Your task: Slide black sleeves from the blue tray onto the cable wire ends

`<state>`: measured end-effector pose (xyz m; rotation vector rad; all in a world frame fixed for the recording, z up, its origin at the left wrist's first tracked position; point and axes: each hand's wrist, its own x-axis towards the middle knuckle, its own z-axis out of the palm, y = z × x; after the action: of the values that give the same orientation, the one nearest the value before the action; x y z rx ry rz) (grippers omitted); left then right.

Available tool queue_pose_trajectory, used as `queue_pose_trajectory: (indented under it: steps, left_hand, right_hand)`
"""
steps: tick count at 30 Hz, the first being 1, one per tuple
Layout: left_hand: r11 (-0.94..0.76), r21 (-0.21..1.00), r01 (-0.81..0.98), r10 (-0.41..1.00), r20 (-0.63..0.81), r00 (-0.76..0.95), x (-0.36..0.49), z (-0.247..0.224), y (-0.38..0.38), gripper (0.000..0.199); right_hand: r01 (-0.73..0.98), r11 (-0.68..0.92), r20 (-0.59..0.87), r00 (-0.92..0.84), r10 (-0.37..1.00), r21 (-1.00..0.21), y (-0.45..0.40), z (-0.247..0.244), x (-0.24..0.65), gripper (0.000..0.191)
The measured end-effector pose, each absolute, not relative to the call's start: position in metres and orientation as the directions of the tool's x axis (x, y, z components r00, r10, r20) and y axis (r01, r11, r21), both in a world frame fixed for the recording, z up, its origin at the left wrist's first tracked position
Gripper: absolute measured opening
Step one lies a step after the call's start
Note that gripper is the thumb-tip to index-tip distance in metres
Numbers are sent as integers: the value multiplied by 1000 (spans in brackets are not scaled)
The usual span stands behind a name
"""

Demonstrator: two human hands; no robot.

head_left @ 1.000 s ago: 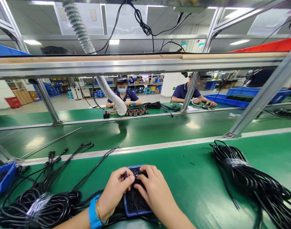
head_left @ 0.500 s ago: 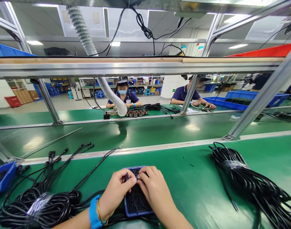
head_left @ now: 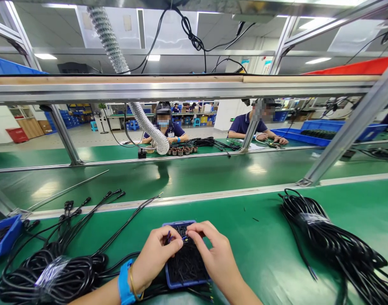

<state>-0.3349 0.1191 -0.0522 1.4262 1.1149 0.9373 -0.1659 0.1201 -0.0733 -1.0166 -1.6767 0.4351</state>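
Over a small blue bin (head_left: 185, 285) of short black tube pieces (head_left: 184, 264), my two hands work close together. My left hand (head_left: 155, 250), with a blue band at the wrist, is closed in a pinch on a cable end whose thin blue wire (head_left: 168, 234) sticks up past the fingers. Thumb and forefinger of my right hand (head_left: 214, 248) are pressed together just right of the left thumb. What sits between those right fingertips is too small to make out. Black cables (head_left: 200, 293) pass under the bin's near side.
A tied coil of black cable (head_left: 79, 273) lies at left, another bundle (head_left: 327, 237) at right. A blue bin (head_left: 9, 239) stands at the left edge. Metal frame posts (head_left: 336, 140) and a flexible duct (head_left: 147, 125) rise ahead. Two co-workers (head_left: 173, 131) sit across the bench.
My right hand has shifted a little to the right, opening a small gap from the left fingertips. My left hand stays nearly in place.
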Motion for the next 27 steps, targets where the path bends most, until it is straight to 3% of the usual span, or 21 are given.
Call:
queue_pose_trajectory:
  steps: [14,21,27]
  left_hand:
    - [-17,990,137,965,-19,263,-336,-54,121,26]
    - [-21,987,156,959,-24,282,-338,-57,121,31]
    - [-62,985,159,943,5,332,-340,-61,123,28]
  right_hand:
    - [416,625,649,-104,754,-660,117,-71,-166,13]
    - [474,709,743,-154,651,-523,123,-74,-160,12]
    - [396,577,568,-152,809,-714,123,-76,-158,20]
